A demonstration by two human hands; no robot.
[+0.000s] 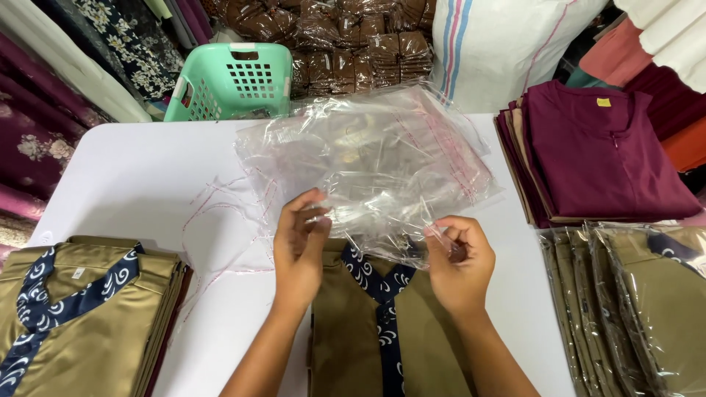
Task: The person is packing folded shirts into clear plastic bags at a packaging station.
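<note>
A folded olive garment [353, 323] with a navy patterned collar and placket lies on the white table [140, 176] right in front of me. Above it sits a pile of clear plastic bags [368, 154] with thin red edge strips. My left hand [298, 246] pinches the near edge of the top bag between thumb and fingers. My right hand [460, 257] grips the same bag's edge, fingers curled around the crinkled film. Both hands hover over the garment's collar.
A stack of folded olive garments [81, 316] lies at the left. Bagged olive garments [640, 301] lie at the right, with a maroon stack [596, 147] behind them. A mint green basket [232, 81], brown packed items [353, 40] and fabric rolls stand beyond the table.
</note>
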